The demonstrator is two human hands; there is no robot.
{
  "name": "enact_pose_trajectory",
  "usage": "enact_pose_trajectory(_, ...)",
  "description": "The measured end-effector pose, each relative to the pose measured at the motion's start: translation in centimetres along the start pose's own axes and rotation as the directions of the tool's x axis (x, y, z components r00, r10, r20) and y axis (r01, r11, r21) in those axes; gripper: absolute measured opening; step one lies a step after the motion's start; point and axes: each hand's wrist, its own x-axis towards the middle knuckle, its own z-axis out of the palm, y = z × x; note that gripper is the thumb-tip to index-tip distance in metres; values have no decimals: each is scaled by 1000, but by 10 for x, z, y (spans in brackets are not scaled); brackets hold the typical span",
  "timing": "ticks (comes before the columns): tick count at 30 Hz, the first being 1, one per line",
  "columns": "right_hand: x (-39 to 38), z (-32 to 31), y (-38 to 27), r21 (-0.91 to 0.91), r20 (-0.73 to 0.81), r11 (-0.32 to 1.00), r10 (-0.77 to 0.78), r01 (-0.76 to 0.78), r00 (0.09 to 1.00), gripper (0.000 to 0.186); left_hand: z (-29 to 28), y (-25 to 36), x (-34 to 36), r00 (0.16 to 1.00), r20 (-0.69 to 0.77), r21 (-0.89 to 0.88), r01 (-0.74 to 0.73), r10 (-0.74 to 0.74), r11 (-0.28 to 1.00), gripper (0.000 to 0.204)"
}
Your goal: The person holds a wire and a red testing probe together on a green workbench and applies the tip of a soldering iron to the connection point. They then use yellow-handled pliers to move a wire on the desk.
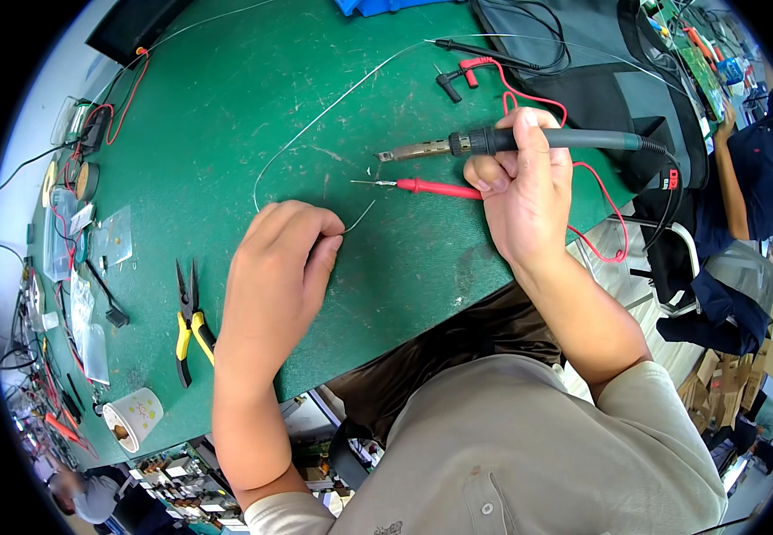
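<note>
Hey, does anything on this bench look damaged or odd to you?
Mostly wear: the green tabletop shows pale scuffs and scratches. The soldering iron in the right hand has a brownish metal barrel, possibly heat-stained. No spill is visible.

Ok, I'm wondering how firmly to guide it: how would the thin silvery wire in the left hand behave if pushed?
The thin silvery wire is probably flexible but somewhat springy, since it sweeps in a long, smooth curve. It is likely very light, being so slender. Its short curved end beyond the left hand might bend further under a push.
</note>
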Motion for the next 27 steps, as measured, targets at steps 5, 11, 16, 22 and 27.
enact_pose_trajectory(5, 1, 1, 0, 12, 7, 1000, -14, 14, 1000, 20, 9, 2, 2, 999, -30, 24, -17, 18, 1000, 9)
enact_pose_trajectory(11, 2, 2, -1, -1, -35, 1000, 1, -1, 999, 19, 1, -3, 3, 994, -99, 60, 52, -46, 997, 6)
enact_pose_trajectory(16, 5, 1, -2, -72, -13, 997, 31, -31, 999, 19, -5, -7, 4, 993, -119, 108, 13, 0, 994, 5)
enact_pose_trajectory(22, 7, 0, -3, -46, 8, 998, 34, -34, 999, 20, -8, -6, 3, 995, -100, 99, 17, -7, 995, 6)
enact_pose_trajectory(27, 10, 0, -3, -42, 11, 998, 44, -43, 999, 20, -6, -2, 1, 998, -47, 12, 45, -44, 999, 9)
